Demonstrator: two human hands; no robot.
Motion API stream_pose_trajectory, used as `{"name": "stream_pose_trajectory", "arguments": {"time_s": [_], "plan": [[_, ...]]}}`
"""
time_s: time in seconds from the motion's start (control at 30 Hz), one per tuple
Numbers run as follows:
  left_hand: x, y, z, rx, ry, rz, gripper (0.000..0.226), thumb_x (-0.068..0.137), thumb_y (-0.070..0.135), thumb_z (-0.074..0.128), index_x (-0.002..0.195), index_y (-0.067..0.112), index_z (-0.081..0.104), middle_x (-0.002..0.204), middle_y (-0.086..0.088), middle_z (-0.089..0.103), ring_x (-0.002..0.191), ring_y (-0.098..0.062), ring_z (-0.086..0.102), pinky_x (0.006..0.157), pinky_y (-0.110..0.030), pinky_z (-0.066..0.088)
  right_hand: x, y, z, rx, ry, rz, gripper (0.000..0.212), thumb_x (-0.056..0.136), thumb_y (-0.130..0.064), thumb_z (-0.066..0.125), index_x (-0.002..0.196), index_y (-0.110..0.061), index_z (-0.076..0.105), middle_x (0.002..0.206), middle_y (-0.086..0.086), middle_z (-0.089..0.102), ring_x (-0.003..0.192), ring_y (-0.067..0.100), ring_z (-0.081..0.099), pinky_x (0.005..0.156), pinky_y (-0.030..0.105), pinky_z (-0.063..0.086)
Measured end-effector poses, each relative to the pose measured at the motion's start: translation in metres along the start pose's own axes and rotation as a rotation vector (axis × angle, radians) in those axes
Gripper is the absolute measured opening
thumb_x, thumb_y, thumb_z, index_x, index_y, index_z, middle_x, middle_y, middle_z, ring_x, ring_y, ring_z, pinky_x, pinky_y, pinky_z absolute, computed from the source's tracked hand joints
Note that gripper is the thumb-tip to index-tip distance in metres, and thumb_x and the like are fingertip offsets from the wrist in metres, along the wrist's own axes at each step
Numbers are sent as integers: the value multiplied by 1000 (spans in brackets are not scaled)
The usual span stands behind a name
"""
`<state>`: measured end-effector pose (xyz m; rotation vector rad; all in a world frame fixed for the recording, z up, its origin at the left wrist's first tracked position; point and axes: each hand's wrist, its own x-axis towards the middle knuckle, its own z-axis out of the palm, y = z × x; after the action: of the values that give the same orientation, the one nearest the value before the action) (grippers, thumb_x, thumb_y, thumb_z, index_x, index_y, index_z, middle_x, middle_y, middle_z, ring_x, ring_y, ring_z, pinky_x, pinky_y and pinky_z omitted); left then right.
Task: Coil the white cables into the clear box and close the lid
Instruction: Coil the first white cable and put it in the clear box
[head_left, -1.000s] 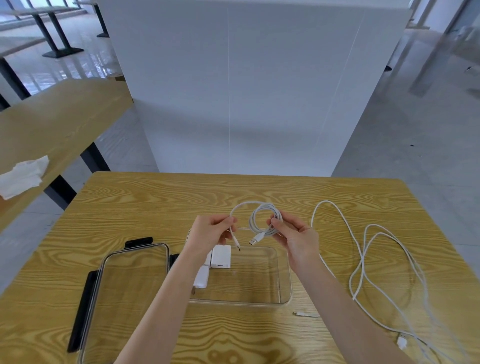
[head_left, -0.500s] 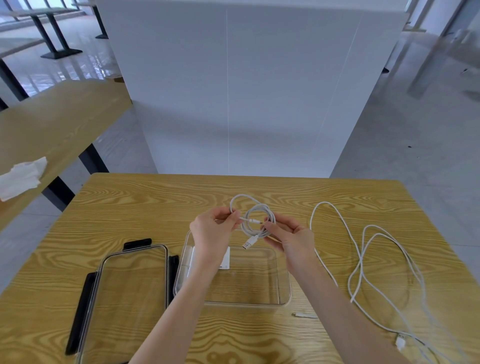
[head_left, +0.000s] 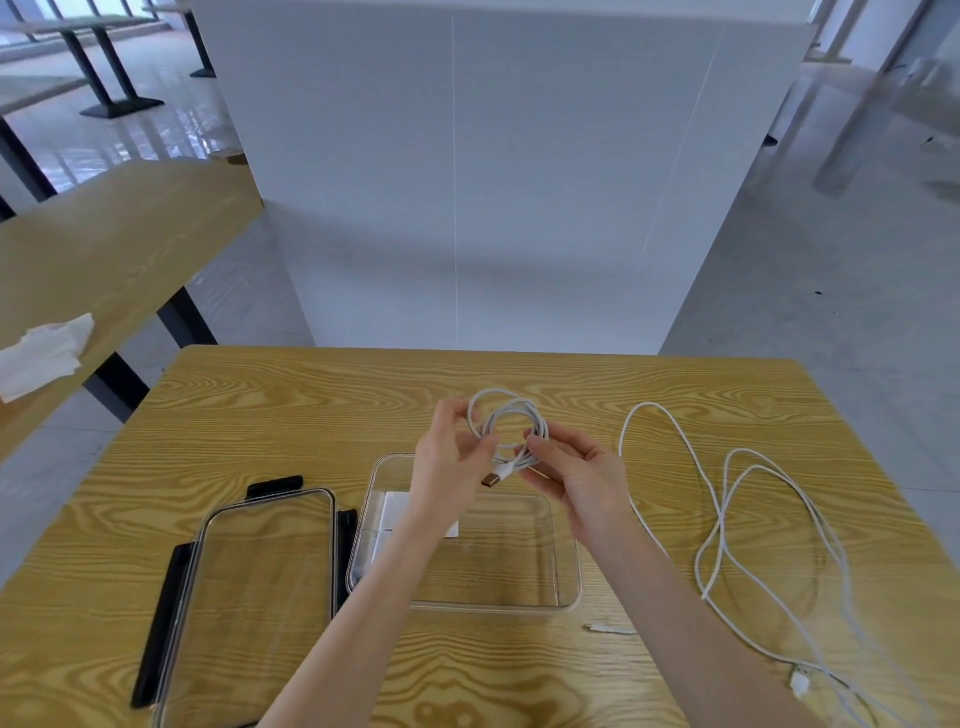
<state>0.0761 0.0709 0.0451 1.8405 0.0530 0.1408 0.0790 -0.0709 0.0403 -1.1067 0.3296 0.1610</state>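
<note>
Far left of the hands, the clear lid lies flat. The left hand and right hand each pinch the coiled white cable, held above the clear box just below them. Right of the right hand, a loose white cable sprawls on the table.

Glossy clear plastic box on wood-grain table

Table: yellow-brown wood with bold dark grain swirls. Coiled cable: white, metallic plug tip. Loose cable: white. Box: clear, white items inside. Lid: clear with black latches. Backdrop panel: plain white. Floor: pale grey.
</note>
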Motion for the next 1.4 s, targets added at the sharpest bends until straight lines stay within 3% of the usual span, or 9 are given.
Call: {"name": "stream_pose_trajectory", "arguments": {"time_s": [0.13, 0.27, 0.47, 0.67, 0.83, 1.0, 1.13, 1.3, 1.4], "plan": [[0, -2, -6, -347, -176, -176, 39, 90, 2, 54, 122, 22, 45, 99, -4, 71, 87, -14, 70, 77, -25, 54, -1, -1, 2, -37, -4, 15, 24, 73, 4, 72, 96, 0, 67, 73, 9, 74, 69, 20, 72, 56, 27, 57], [-4, -9, -7, -282, -276, -139, 22, 94, 12, 50, 110, 22, 61, 90, 4, 72, 81, -5, 65, 68, -20, 49, -1, 3, 0, -48, 28, 73, 25, 71, 4, 74, 95, 1, 68, 75, 11, 74, 73, 22, 72, 56, 28, 57], [-4, -19, -1, -16, -261, -17, 18, 96, 26, 45, 109, 32, 55, 78, 11, 64, 70, 7, 58, 63, -7, 43, -1, 10, -4, -142, 50, 74, 19, 73, 5, 72, 91, 0, 69, 72, 11, 74, 71, 20, 73, 60, 31, 60], [-4, -33, 11, -52, -291, -181, 32, 96, 39, 37, 111, 17, 56, 64, 6, 43, 60, -9, 42, 60, -24, 39, 4, 12, -4, -254, 134, 31, 16, 72, 3, 74, 86, -4, 71, 68, 9, 73, 65, 16, 71, 58, 28, 59], [-13, -48, 12, 65, -298, -234, 37, 99, 35, 33, 77, 25, 61, 39, 12, 36, 38, -1, 32, 43, -20, 27, 13, 11, -21, -237, 242, 98, 17, 72, 5, 74, 87, -1, 70, 70, 12, 71, 64, 18, 70, 52, 26, 57], [-10, -68, 5, 286, -345, -172, 42, 98, 28, 38, 58, 17, 40, 49, 9, 35, 46, -9, 31, 49, -23, 25, 18, 22, -31, -166, 284, 186, 12, 74, 6, 72, 84, -1, 69, 58, 8, 70, 56, 15, 69, 55, 28, 60], [-4, -82, -3, 378, -472, -258, 42, 97, 24, 40, 56, 19, 45, 54, 7, 44, 49, -11, 37, 53, -23, 31, 21, 33, -32, -225, 337, 166, 16, 73, 6, 72, 88, 0, 68, 73, 16, 70, 67, 22, 69, 55, 28, 59], [6, -85, 10, 139, -472, -483, 28, 93, 30, 44, 107, 19, 66, 99, 0, 70, 94, -14, 64, 81, -26, 47, 24, 52, -32, -482, 322, 98, 15, 78, 1, 70, 92, 1, 66, 73, 11, 68, 63, 19, 67, 53, 24, 57], [7, -89, 23, 25, -422, -543, 29, 90, 36, 45, 108, 24, 65, 106, -1, 69, 99, -15, 64, 85, -28, 46, 27, 61, -32, -750, 336, 0, 8, 81, -4, 68, 89, -2, 68, 72, 10, 68, 67, 24, 69, 64, 37, 59]]}}
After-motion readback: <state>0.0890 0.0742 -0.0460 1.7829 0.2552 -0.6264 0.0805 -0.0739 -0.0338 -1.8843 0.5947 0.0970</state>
